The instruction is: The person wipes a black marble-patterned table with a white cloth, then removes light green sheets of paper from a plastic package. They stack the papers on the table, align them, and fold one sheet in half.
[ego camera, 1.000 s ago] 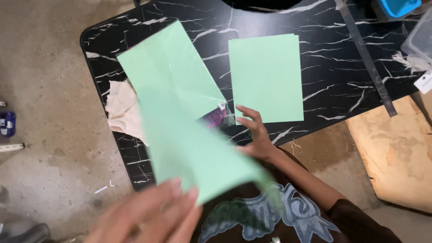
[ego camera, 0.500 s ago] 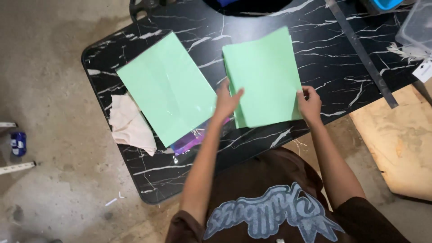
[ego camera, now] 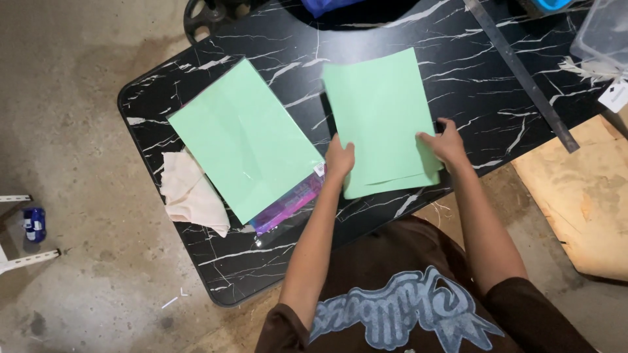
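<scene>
Head view: my left hand and right hand both sit on the near edge of the green paper sheets, 2 sheets by the look of it, top one slightly askew over the lower, whose bottom edge peeks out. Left grip: fingers flat, pressing the lower-left corner. Right grip: fingers curled over the right edge near the bottom, thumb on top, pinching the sheets lightly.

Step in hand, as I judge it: squaring the 2 sheets to each other on the worktop. Next move prob. calls for sliding the top sheet till edges match, w/o creasing.

Sheets lie flat, portrait to me, long axis running away from me, tilted a bit left; short edge nearest my body, overhanging the worktop's near rim.

Apart to the left: a bigger green paper pack in clear wrap, long axis diagonal, a purple packet poking out beneath, and a beige cloth touching its left side. A metal ruler lies diagonal at far right.
</scene>
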